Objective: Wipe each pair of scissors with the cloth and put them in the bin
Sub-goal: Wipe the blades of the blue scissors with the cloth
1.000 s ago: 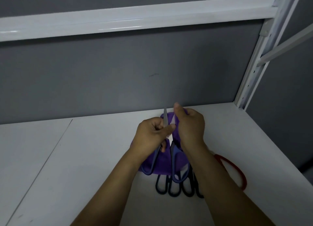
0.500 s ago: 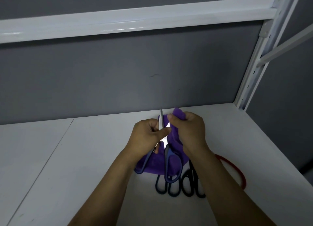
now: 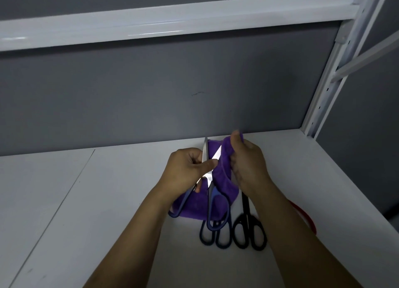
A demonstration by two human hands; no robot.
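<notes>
Head cam had the left hand point(image 3: 187, 169) pinching the blue-handled scissors point(image 3: 209, 179) right at the splayed blades, up over the shelf point(image 3: 108, 201). The right hand point(image 3: 248, 162) gripped the purple cloth point(image 3: 224, 179), bunched round one blade. Risky bit, I reckoned: bare edges sat right by that thumb, so one slip could've meant a nick or a sliced cloth. Bin wasn't in shot.

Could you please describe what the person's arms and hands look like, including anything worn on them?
Both hands are bare: the left hand and the right hand wear no gloves, and no rings show. The left forearm and right forearm are uncovered as far as the frame's lower edge, with no sleeve, watch or bracelet in view.
</notes>
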